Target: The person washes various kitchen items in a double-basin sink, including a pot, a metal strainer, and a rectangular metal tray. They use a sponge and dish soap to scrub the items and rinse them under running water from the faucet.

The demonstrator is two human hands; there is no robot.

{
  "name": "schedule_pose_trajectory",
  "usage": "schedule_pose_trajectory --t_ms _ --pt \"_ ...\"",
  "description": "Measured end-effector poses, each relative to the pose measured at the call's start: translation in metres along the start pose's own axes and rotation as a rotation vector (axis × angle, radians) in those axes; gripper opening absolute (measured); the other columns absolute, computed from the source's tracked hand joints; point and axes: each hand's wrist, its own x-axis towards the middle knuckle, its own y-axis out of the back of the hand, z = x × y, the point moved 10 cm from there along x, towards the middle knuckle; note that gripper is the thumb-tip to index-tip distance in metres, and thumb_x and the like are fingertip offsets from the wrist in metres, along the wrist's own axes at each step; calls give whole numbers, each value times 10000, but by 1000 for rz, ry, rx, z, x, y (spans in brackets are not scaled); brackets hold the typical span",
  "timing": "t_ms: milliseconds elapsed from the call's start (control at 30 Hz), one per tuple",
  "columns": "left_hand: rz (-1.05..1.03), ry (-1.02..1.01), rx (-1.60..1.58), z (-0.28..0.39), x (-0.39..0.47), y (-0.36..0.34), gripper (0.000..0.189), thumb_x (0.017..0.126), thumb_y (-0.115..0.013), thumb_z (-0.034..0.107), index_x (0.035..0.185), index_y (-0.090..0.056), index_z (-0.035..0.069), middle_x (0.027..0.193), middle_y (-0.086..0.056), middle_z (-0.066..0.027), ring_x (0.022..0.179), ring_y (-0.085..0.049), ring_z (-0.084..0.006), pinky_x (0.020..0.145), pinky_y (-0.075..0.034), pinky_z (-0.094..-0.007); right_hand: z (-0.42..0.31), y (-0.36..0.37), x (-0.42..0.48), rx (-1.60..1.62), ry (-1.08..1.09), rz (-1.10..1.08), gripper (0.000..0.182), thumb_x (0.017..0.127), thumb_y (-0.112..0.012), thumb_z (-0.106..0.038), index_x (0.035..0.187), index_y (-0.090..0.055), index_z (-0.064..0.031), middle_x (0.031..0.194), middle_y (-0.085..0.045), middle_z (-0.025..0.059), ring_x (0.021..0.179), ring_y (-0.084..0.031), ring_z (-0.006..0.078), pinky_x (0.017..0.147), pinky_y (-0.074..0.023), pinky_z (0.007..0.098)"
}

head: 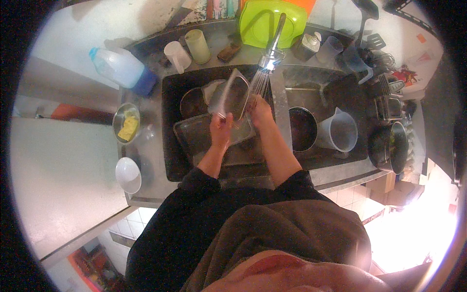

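My left hand (221, 129) grips the near edge of a rectangular metal pan (239, 95), which is tilted up over the left sink basin (169, 146). At its right side is my right hand (259, 111), under the water spraying from a spray faucet head (269, 62); whether its fingers grip the pan is hidden. Below both hands, a larger rectangular tray (188, 133) lies in the basin. A dark round pan (193, 103) and a pale dish (214, 88) are behind it, partly covered.
The right basin holds a round pot (303, 128) and a translucent measuring jug (339, 132). A deep pot (396, 148) stands right of it. On the left ledge are a metal bowl (116, 126) with yellow cloth and a white bowl (128, 176). A large bottle (120, 69) stands back left.
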Motion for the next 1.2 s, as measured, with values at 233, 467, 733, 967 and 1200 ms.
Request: schedule_pose_trajectory --t_ms 233,467,733,967,1200 --pt "-690 -170 438 -43 -13 -15 102 842 -505 139 944 -514 135 853 -507 -115 768 -521 -232 636 -428 -296 -21 -32 -28 441 -37 -15 506 881 -440 -388 1162 -423 33 1188 -467 157 1103 -445 275 930 -362 395" --pt "-174 750 -306 -104 -11 -29 391 855 -467 348 1167 -470 113 1169 -490 -129 1028 -515 -245 883 -431 -373 -73 -5 -61 133 322 139 425 896 -433 -320 1193 -400 -16 1170 -461 124 1065 -470 286 907 -384 450" --pt "-309 754 -865 -101 -3 -114 410 930 -314 350 1216 -403 71 1211 -458 -87 1097 -457 -202 935 -378 -343 -69 65 -54 353 253 457 495 883 -432 -402 1188 -418 -11 1164 -479 117 1043 -492 272 886 -406 433" --pt "29 571 -855 -63 26 -47 504 880 -382 488 1108 -507 56 1061 -556 -40 956 -519 -217 848 -396 -371 -13 57 6 -166 311 42 618 869 -337 -522 1249 -376 -37 1237 -436 118 1120 -441 291 922 -376 423" --pt "-78 -875 559 65 26 3 167 761 -572 203 663 -536 72 688 -558 7 734 -500 -187 655 -370 -333 1 -10 -47 -158 -344 -206 908 682 -349 -776 1178 -437 -20 1178 -486 130 1018 -483 330 841 -396 479"
